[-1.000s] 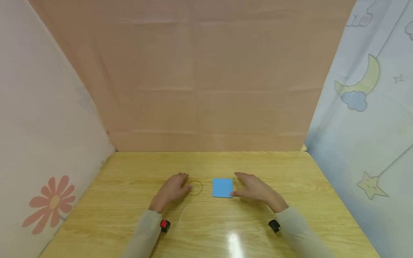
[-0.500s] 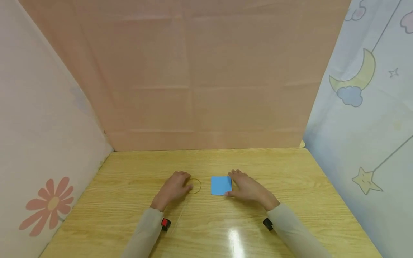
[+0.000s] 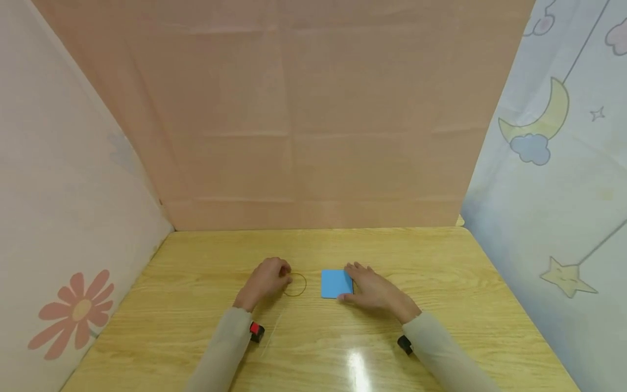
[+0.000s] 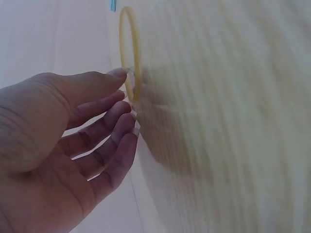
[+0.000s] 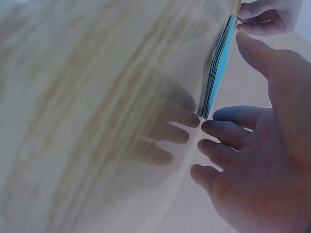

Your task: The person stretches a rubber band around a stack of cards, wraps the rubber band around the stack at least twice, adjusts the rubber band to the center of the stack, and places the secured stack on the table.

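Observation:
A thin yellow rubber band [image 3: 306,284] lies in a loop on the wooden table. My left hand [image 3: 268,280] is at its left side, thumb tip and index fingertip right at the band with a small gap between them in the left wrist view. The other fingers [image 4: 109,145] bend loosely below. To the right lies a stack of blue square sheets [image 3: 334,284], its layered edge showing in the right wrist view. My right hand [image 3: 374,288] is at the stack's right side, thumb by the near edge and extended fingertips by the far right corner.
A pinkish-brown panel [image 3: 294,136] stands along the table's back edge. Patterned cloth walls flank the table, a flower [image 3: 80,310] on the left and a moon [image 3: 543,117] on the right. Small black devices sit at both wrists.
The left fingers have bent in toward the thumb at the band. My right hand has moved left, thumb and fingertips now overlapping the blue stack. Band and stack stay about where they were.

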Available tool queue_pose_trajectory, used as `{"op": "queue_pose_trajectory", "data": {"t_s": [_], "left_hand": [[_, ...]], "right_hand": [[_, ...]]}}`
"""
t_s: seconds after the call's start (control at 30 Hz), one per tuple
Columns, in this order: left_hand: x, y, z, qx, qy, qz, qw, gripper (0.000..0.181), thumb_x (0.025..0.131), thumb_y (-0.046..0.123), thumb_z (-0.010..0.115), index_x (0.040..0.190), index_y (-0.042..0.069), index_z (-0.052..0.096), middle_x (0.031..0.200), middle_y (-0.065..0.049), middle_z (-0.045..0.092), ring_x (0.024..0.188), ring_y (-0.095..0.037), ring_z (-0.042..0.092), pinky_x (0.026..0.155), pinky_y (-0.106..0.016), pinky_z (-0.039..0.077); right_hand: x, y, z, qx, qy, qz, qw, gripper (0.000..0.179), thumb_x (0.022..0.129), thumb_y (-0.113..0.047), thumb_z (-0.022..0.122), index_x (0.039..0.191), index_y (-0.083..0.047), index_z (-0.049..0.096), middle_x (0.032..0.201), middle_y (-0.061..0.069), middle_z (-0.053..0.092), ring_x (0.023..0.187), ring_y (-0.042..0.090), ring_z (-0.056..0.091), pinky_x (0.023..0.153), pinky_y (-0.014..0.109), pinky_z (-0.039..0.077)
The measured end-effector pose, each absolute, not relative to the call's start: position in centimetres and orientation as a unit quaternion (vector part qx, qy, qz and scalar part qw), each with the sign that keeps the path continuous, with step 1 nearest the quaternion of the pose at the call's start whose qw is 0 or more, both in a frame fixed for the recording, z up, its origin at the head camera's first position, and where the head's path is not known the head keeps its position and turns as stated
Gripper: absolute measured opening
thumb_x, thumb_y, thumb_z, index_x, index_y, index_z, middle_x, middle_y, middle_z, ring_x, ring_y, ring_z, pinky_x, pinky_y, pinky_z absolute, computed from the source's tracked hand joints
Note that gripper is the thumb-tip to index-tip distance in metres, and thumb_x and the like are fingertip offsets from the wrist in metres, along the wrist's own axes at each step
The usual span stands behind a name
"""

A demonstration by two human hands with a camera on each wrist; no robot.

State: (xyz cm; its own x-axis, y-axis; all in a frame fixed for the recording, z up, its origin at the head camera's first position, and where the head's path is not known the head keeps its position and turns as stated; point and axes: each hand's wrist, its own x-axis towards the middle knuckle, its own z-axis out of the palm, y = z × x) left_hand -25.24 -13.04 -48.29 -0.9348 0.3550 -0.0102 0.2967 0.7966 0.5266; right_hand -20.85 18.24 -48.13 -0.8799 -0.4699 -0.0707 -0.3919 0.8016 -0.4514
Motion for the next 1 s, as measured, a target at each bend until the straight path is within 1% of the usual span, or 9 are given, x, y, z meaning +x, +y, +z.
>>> {"op": "queue_pose_trajectory", "data": {"t_s": [0.13, 0.27, 0.47, 0.83, 1.0], "left_hand": [[-25.8, -13.0, -48.2, 0.161, 0.943, 0.285, 0.068, 0.019, 0.096, 0.015, 0.078, 0.111, 0.004, 0.077, 0.103, -0.006, 0.075, 0.094, -0.018, 0.068, 0.085, -0.039, 0.06], [-26.3, -12.9, -48.3, 0.153, 0.94, 0.298, 0.071, 0.015, 0.094, 0.013, 0.079, 0.106, 0.003, 0.079, 0.099, -0.006, 0.075, 0.089, -0.016, 0.067, 0.081, -0.036, 0.06], [-26.8, -12.9, -48.2, 0.152, 0.938, 0.303, 0.072, 0.005, 0.094, 0.009, 0.079, 0.097, 0.005, 0.08, 0.092, -0.004, 0.075, 0.081, -0.013, 0.064, 0.074, -0.031, 0.057], [-27.0, -12.9, -48.4, 0.149, 0.936, 0.31, 0.074, 0.004, 0.095, 0.008, 0.077, 0.094, 0.007, 0.081, 0.095, -0.005, 0.077, 0.081, -0.014, 0.066, 0.073, -0.031, 0.058], [-27.1, -12.8, -48.2, 0.147, 0.935, 0.315, 0.076, 0.004, 0.095, 0.007, 0.077, 0.094, 0.006, 0.081, 0.094, -0.006, 0.076, 0.08, -0.015, 0.066, 0.072, -0.033, 0.058]], "right_hand": [[-20.9, 18.1, -48.2, -0.228, 0.946, -0.214, 0.084, 0.084, 0.099, -0.047, 0.071, 0.157, 0.006, 0.041, 0.164, 0.028, 0.04, 0.156, 0.048, 0.033, 0.127, 0.064, 0.029], [-21.0, 18.1, -48.4, -0.227, 0.947, -0.211, 0.083, 0.084, 0.099, -0.046, 0.072, 0.158, 0.006, 0.041, 0.164, 0.028, 0.04, 0.156, 0.048, 0.033, 0.126, 0.064, 0.031], [-21.0, 17.9, -48.5, -0.223, 0.947, -0.216, 0.085, 0.087, 0.098, -0.046, 0.074, 0.159, 0.005, 0.039, 0.166, 0.027, 0.038, 0.159, 0.048, 0.026, 0.126, 0.064, 0.03], [-20.8, 17.6, -48.6, -0.221, 0.95, -0.206, 0.08, 0.086, 0.097, -0.044, 0.076, 0.157, 0.007, 0.042, 0.164, 0.028, 0.04, 0.157, 0.05, 0.029, 0.126, 0.066, 0.029], [-20.8, 17.5, -48.6, -0.213, 0.953, -0.203, 0.078, 0.087, 0.096, -0.044, 0.077, 0.157, 0.007, 0.042, 0.164, 0.028, 0.04, 0.155, 0.051, 0.033, 0.125, 0.066, 0.032]]}}
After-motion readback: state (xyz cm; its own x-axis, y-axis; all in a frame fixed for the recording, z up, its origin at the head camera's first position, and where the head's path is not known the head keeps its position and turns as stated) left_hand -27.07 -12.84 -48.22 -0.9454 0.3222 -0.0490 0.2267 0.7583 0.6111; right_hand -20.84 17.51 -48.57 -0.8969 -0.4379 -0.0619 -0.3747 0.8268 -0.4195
